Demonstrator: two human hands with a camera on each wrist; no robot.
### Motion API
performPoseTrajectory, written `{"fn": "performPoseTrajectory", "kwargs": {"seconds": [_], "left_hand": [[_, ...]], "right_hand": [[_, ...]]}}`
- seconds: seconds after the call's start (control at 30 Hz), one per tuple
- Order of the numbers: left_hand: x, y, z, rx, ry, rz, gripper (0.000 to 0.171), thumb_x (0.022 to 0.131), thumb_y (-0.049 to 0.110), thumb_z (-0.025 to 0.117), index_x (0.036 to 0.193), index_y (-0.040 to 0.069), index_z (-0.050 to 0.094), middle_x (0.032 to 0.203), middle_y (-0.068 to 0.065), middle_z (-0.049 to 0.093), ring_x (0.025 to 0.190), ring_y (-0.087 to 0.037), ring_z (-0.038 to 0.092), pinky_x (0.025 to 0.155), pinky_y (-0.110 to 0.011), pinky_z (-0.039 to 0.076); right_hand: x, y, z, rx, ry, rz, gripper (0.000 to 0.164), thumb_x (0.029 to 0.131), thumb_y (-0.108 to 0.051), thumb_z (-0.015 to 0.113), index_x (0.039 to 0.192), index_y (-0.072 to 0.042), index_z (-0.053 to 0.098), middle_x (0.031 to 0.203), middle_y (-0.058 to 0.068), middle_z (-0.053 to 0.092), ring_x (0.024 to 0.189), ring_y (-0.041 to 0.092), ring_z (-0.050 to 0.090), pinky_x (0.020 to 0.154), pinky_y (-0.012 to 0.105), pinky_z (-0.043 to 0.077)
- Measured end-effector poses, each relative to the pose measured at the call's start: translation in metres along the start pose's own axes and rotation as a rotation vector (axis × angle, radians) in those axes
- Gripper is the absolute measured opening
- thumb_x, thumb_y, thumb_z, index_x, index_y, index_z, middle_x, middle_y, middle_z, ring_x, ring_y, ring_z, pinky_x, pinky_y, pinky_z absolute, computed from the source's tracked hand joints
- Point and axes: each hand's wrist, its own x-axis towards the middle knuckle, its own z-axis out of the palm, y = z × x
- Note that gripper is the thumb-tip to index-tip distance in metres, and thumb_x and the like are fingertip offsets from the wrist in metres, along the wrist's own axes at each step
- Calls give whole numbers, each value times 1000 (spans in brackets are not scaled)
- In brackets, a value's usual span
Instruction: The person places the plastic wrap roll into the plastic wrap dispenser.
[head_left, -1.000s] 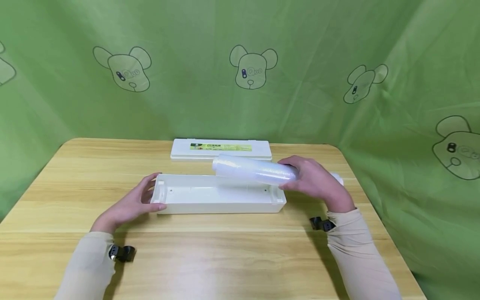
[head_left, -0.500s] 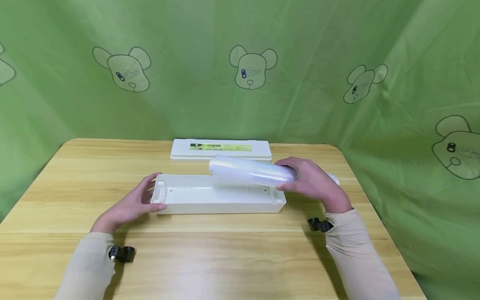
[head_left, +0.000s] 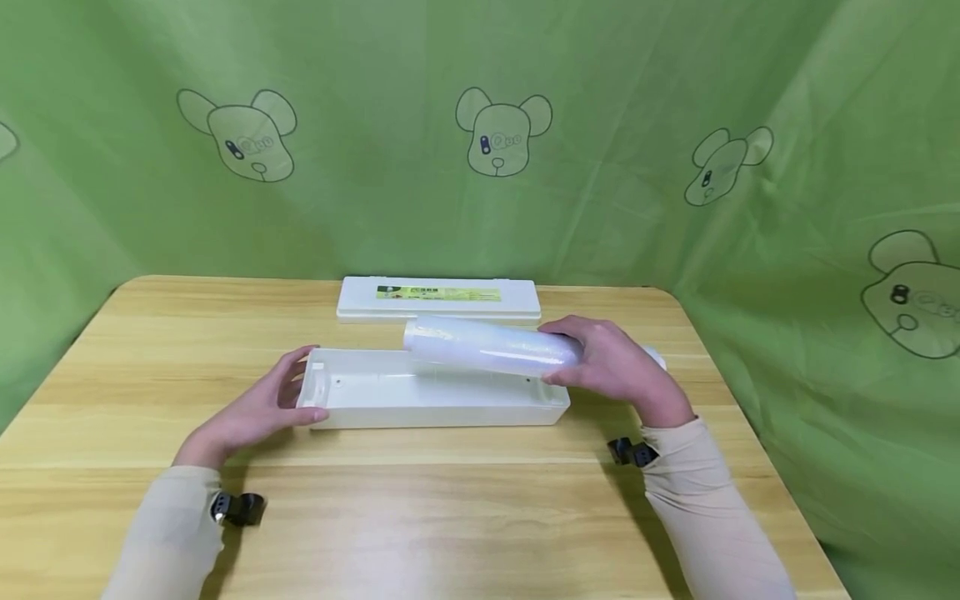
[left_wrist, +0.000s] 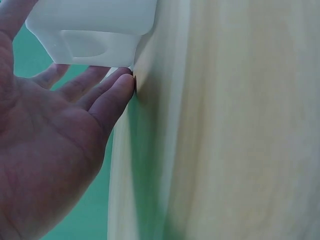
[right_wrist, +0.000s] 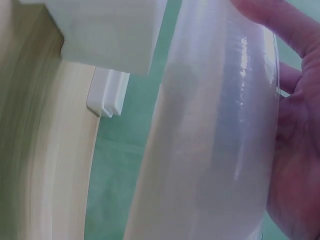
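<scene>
A person's two hands work at a wooden table (head_left: 450, 508). The left hand (head_left: 251, 410) holds the left end of an uncovered white box (head_left: 438, 417), thumb along its front wall. The right hand (head_left: 611, 360) grips a roll (head_left: 491, 345) of clear plastic film, held tilted above the box's right half and extending past its right end. Behind lies a white lid (head_left: 438, 307) with a green-and-yellow label (head_left: 438, 293), before a green curtain (head_left: 375, 217) printed with animal heads.
</scene>
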Motion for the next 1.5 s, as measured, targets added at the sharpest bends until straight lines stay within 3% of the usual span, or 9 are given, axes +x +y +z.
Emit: {"fn": "performPoseTrajectory", "kwargs": {"seconds": [0.87, 1.17, 1.5], "left_hand": [[2, -1, -1, -31, 4, 11, 102, 86, 26, 77, 158, 14, 7, 157, -27, 16, 140, -47, 23, 113, -58, 23], [-5, -2, -2, -16, -1, 4, 100, 87, 26, 77, 158, 13, 6, 158, -27, 13, 140, -49, 22, 111, -58, 25], [0, -2, 0, -27, 2, 6, 101, 86, 28, 77, 158, 15, 7, 158, -25, 15, 140, -47, 23, 112, -58, 25]], "right_hand": [[13, -23, 9, -43, -28, -72, 56, 74, -27, 86, 123, -11, 64, 115, 3, 65, 96, 20, 59, 85, 39, 50], [12, -34, 20, -91, -49, -69, 60, 73, -29, 88, 124, -9, 63, 117, 5, 65, 98, 20, 59, 86, 40, 52], [17, -38, 20, -98, -52, -98, 60, 74, -29, 87, 125, -9, 63, 120, 4, 64, 102, 20, 59, 89, 39, 50]]}}
